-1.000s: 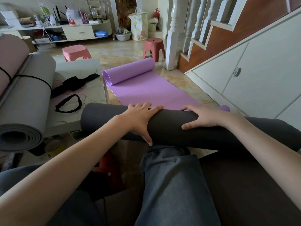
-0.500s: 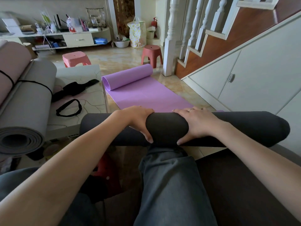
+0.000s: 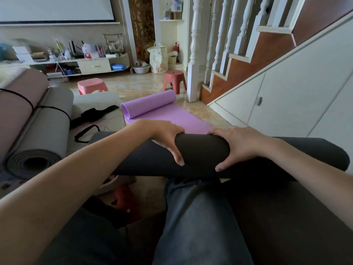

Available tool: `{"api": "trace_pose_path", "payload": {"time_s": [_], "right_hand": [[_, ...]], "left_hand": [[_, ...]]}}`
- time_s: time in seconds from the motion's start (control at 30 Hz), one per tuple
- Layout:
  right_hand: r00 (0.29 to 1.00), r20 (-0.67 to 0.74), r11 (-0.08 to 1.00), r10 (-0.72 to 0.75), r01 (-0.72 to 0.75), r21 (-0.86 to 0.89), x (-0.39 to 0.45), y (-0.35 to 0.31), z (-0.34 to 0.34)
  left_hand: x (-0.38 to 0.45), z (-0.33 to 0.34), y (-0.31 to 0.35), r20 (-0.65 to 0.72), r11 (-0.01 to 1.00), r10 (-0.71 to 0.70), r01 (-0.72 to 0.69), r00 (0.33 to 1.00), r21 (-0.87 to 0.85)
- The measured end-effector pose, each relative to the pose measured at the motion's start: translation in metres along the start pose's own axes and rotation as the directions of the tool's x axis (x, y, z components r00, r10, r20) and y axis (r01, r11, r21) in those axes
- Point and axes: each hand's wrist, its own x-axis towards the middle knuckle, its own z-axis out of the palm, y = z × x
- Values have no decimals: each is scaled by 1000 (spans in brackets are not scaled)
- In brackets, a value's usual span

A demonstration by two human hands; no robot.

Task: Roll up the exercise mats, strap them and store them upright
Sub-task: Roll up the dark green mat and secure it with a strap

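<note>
Your left hand point(image 3: 166, 138) and right hand point(image 3: 238, 146) grip the rolled dark mat point(image 3: 202, 150); next you need 1 strap point(image 3: 86, 131) from the table.

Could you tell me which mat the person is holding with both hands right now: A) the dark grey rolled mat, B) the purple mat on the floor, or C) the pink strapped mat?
A: the left hand and right hand both curl round the dark grey rolled mat.
</note>
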Motion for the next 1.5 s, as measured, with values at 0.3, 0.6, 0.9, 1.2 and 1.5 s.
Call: {"api": "trace_pose_path", "payload": {"time_s": [0.3, 0.6, 0.9, 1.2, 1.5], "right_hand": [[965, 259, 987, -47, 4, 162, -28, -15, 9], [940, 327, 944, -97, -17, 331, 21, 12, 41], [968, 251, 917, 5, -104, 384, 61, 33, 31], [947, -219, 958, 237, -190, 214, 95, 50, 53], [926, -268, 958, 267, -225, 177, 130, 59, 54]], "left_hand": [[-24, 29, 11, 290, 974, -6, 72, 957, -216], [2, 62, -20, 307, 810, 41, 148, 951, -568], [39, 81, -45, 157, 611, 0, 124, 988, -782], [54, 59, -45, -293, 801, 3, -178, 956, -572], [55, 48, -27, -98, 932, 31, -64, 995, -357]]}}
